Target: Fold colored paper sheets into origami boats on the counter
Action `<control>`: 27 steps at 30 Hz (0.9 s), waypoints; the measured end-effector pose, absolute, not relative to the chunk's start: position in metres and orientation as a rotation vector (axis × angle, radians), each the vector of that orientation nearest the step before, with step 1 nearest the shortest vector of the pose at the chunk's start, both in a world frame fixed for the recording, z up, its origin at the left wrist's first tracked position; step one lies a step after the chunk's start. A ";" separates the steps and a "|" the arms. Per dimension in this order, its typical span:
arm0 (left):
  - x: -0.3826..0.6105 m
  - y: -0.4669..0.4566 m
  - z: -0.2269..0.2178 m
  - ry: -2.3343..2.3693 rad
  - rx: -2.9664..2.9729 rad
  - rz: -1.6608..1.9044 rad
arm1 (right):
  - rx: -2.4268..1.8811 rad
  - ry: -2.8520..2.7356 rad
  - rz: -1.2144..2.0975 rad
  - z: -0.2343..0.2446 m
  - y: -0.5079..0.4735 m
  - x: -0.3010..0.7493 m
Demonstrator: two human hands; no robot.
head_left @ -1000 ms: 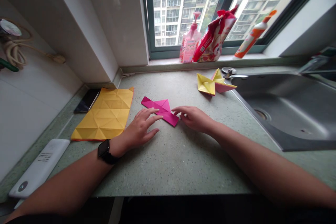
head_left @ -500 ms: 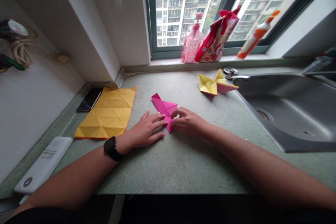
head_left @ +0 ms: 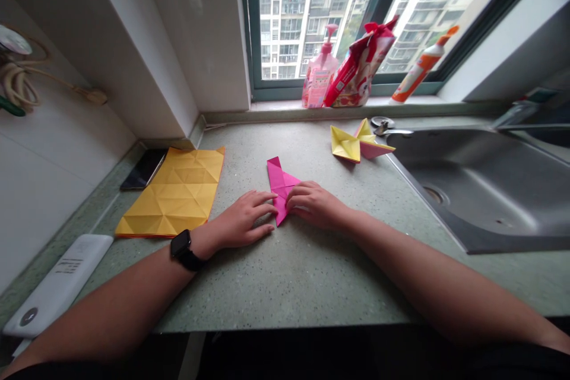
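The pink folded paper [head_left: 276, 180] lies flat on the desk [head_left: 289, 291], between the left hand [head_left: 244, 218] and the right hand [head_left: 317, 205]. The left's fingers are loosely apart, tips at the paper's near-left edge. The right's fingers curl over its right side; from here I can't tell whether they pinch it. I'd steady it lightly with the left, line up the edges before pressing any crease, and avoid brushing the yellow sheet [head_left: 173, 190] left of that hand.

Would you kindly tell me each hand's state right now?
Left hand: open, at the left edge of the pink paper.
Right hand: curled at the pink paper; grip cannot be told.
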State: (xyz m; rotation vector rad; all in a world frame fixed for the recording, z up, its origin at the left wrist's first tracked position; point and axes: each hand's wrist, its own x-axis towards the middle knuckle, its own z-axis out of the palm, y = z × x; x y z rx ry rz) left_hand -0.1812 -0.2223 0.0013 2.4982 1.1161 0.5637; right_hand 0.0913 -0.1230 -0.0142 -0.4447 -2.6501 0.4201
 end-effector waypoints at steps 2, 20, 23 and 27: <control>-0.181 -0.223 0.003 1.071 2.510 0.584 | -0.443 -2.657 0.429 -0.013 -0.125 0.090; -0.180 -0.225 0.007 0.999 2.469 0.625 | -0.533 -2.588 0.590 -0.015 -0.128 0.087; -0.181 -0.225 0.005 1.011 2.440 0.644 | -0.533 -2.575 0.621 -0.015 -0.128 0.086; -0.182 -0.227 0.005 1.065 2.379 0.693 | -0.544 -2.557 0.639 -0.015 -0.128 0.085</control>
